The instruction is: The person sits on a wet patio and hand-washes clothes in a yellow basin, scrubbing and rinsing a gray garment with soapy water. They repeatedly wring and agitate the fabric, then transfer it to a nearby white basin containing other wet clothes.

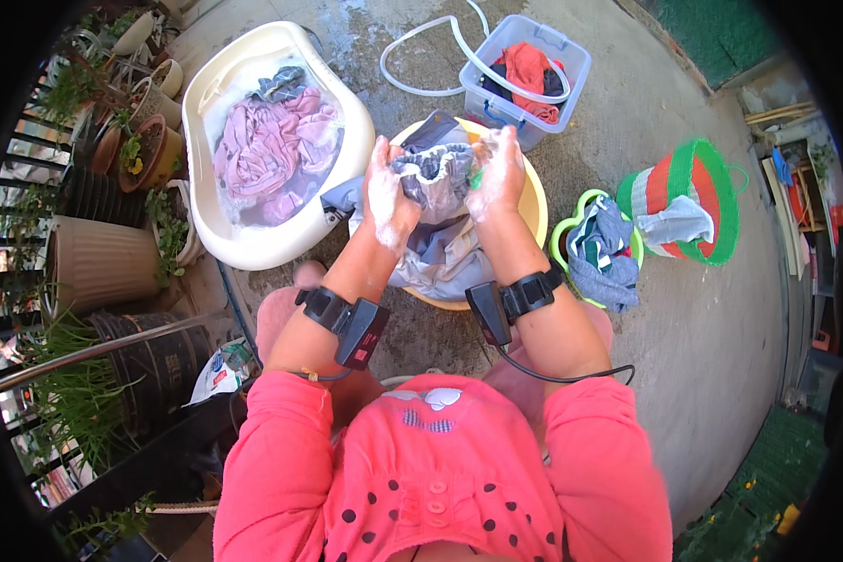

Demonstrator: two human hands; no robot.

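Observation:
Between my two soapy hands is the gathered, elastic-looking edge of a grey garment (437, 184), held up over a yellow basin (534, 204). My left hand (388, 193) grips its left side, with foam over the fingers and wrist. On the other side my right hand (497, 174) is closed on the garment, also foamy, with a small green thing (475, 179) showing by the fingers. More grey cloth (446, 260) lies in the basin below, and blue-grey cloth (344, 197) hangs over its left side.
A white tub (281, 254) at left holds pink clothes (260, 144) in suds. A clear plastic box (516, 133) with red and dark clothes and a hose (421, 91) stands beyond. A green container (558, 246) with blue clothes and a striped woven basket (681, 168) are at right; potted plants line the left.

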